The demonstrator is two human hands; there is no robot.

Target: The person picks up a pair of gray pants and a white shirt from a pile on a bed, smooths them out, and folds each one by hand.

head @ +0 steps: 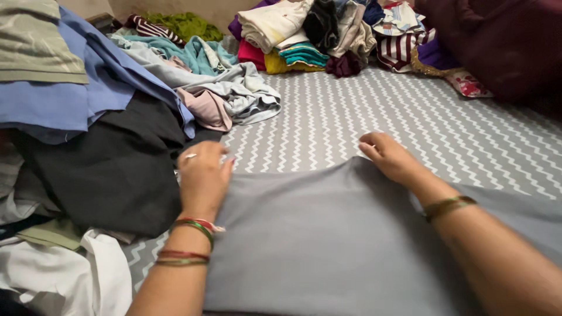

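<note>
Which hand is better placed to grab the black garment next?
Left, probably. The left hand rests on the grey cloth's left edge, right beside the black garment. The right hand lies farther off, at the cloth's top edge.

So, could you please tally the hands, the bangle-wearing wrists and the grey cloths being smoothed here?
Hands: 2, left hand and right hand
Wrists with bangles: 2
Grey cloth under the hands: 1
Total: 5

A plain grey cloth (pixel 328 234) is lying flat and smooth on the zigzag-patterned surface. It is occupying the view's six o'clock area, its far edge running straight across.
</note>
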